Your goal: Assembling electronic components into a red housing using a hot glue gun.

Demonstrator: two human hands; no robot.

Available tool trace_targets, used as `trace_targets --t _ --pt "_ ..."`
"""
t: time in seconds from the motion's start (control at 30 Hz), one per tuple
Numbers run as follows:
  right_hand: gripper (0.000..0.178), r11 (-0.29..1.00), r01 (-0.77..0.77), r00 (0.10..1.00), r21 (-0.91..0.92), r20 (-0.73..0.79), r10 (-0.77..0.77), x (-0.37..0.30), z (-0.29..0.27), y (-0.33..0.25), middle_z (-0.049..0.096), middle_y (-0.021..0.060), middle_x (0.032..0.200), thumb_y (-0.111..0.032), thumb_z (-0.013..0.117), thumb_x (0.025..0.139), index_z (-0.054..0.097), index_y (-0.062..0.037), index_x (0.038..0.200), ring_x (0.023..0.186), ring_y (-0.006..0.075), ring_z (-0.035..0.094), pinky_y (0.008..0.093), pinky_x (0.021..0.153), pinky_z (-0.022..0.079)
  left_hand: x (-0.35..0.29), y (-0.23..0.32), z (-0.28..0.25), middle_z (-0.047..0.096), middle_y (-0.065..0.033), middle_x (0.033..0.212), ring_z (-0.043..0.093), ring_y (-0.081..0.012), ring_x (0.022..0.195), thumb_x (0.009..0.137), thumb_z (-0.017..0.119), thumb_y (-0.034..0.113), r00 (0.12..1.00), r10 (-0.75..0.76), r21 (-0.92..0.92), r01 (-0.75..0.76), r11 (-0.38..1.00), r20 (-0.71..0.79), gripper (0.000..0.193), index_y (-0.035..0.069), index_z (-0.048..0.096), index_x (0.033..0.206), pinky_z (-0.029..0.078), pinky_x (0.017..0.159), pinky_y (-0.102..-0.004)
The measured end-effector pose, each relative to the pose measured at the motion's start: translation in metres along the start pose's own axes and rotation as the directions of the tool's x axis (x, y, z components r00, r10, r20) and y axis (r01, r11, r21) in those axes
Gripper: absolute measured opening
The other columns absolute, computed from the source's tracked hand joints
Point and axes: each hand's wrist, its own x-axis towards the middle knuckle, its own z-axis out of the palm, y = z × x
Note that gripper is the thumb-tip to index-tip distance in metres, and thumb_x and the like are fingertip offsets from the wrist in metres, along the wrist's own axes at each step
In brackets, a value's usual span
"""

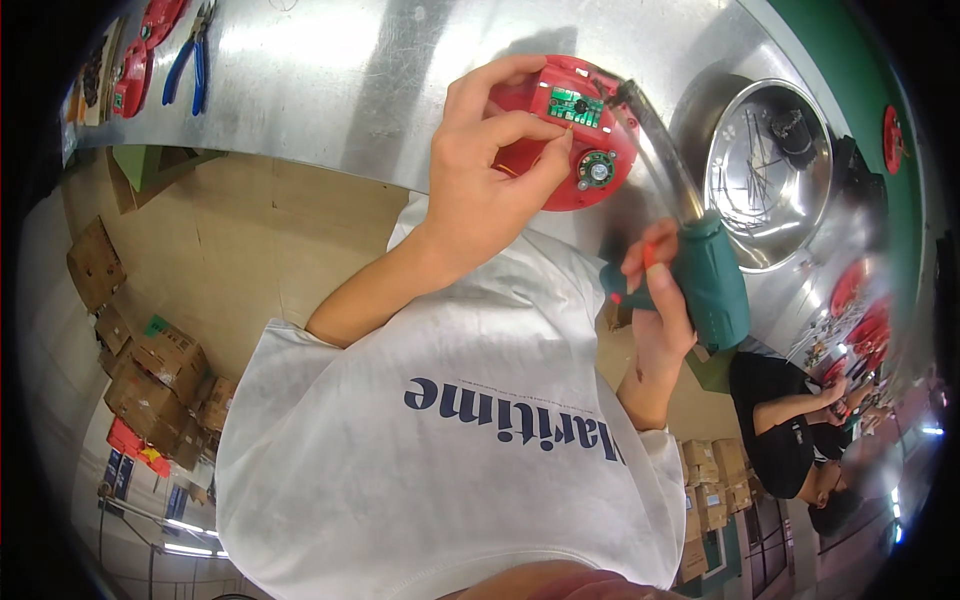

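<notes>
A round red plastic housing (pixel 612 165) lies at the near edge of the metal table. A green circuit board (pixel 575 107) and a round metal-centred part (pixel 597 169) sit in it. My left hand (pixel 500 150) grips the housing's left side, thumb and forefinger pinched together beside the board; anything tiny between them is too small to tell. My right hand (pixel 660 285) is wrapped round a dark green pistol-grip power screwdriver (pixel 715 285), a finger by its orange trigger. The tool's long metal shaft, partly blurred, reaches up to the housing's right edge.
Right of the tool stands a shiny metal bowl (pixel 768 235) with thin dark pieces inside. Blue-handled pliers (pixel 190 65) and red parts (pixel 133 75) lie at far left. Another person (pixel 790 420) works at right among red parts (pixel 870 335). Cardboard boxes (pixel 160 395) are stacked at lower left.
</notes>
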Motion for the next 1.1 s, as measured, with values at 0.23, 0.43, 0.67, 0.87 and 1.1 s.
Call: trace_targets --t 0.23,0.43,0.67,0.87,1.1 --pt "0.017 0.951 -0.089 0.996 -0.295 -0.023 0.086 -0.011 -0.018 -0.008 0.057 0.0143 0.083 -0.012 0.058 0.079 0.055 0.0031 0.085 0.067 0.0153 0.052 0.0255 0.06 0.041 0.002 0.001 0.002 0.056 -0.0092 0.122 0.056 -0.0188 0.101 0.074 0.07 0.0 0.999 -0.041 0.001 0.041 0.999 -0.004 0.007 0.001 0.069 0.08 0.046 0.086 -0.0304" --pt "0.018 0.938 -0.062 0.996 -0.341 0.033 0.078 -0.01 -0.029 -0.005 0.057 0.0141 0.075 -0.011 0.057 0.079 0.055 0.0041 0.089 0.062 0.0158 0.051 0.0255 0.056 0.041 0.002 0.001 0.003 0.056 -0.0089 0.122 0.055 -0.0191 0.103 0.074 0.07 0.0 0.998 -0.059 0.021 0.059 0.998 -0.002 0.006 0.001 0.069 0.08 0.045 0.087 -0.0303" --pt "0.019 0.927 -0.092 0.994 -0.364 0.017 0.106 -0.008 -0.029 -0.004 0.056 0.0141 0.072 -0.007 0.056 0.079 0.054 0.005 0.094 0.058 0.016 0.05 0.0253 0.051 0.04 0.004 0.003 0.003 0.056 -0.009 0.121 0.055 -0.0206 0.105 0.074 0.07 0.001 0.998 -0.068 0.018 0.069 0.997 -0.012 0.005 0.002 0.069 0.079 0.045 0.088 -0.0312" --pt "0.011 0.917 -0.057 0.998 -0.396 0.005 0.064 -0.01 -0.029 -0.001 0.056 0.0125 0.069 -0.006 0.054 0.08 0.055 0.0037 0.087 0.056 0.015 0.048 0.0251 0.05 0.039 0.005 0.006 0.002 0.055 -0.0091 0.121 0.054 -0.021 0.106 0.074 0.069 0.001 0.997 -0.078 0.03 0.078 0.996 -0.014 0.005 0.002 0.068 0.079 0.044 0.09 -0.0317" --pt "0.008 0.856 0.045 0.997 -0.515 0.073 -0.009 -0.009 -0.036 0.006 0.056 0.0114 0.069 -0.005 0.053 0.08 0.056 0.0022 0.082 0.055 0.0142 0.048 0.0247 0.05 0.038 0.006 0.007 0.003 0.056 -0.0087 0.12 0.054 -0.0209 0.105 0.074 0.069 0.001 0.996 -0.09 0.034 0.09 0.995 -0.014 0.004 0.002 0.068 0.077 0.044 0.089 -0.0316"
